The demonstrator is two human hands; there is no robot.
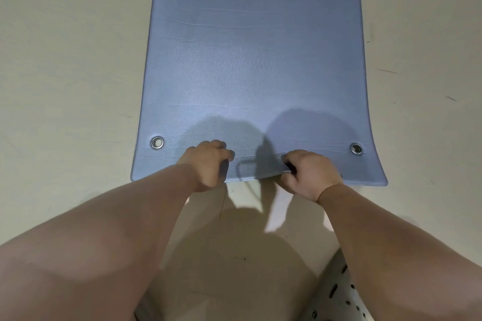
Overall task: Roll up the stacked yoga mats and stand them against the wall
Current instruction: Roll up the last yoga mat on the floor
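Gripping the near short edge of the mat (253,60): left hand (207,164) and right hand (306,173) both curled on it, equally near. Mat lying flat on floor (65,60), long axis running straight away.

A pale cream smooth floor (65,60) spreads across the view, flecked with small dark scuff marks (451,98), and white fabric with black spots (335,300) shows at the bottom right.

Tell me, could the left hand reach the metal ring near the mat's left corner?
Probably yes: the left hand grips the near edge of the flat blue yoga mat, with only bare mat between it and the round metal eyelet.
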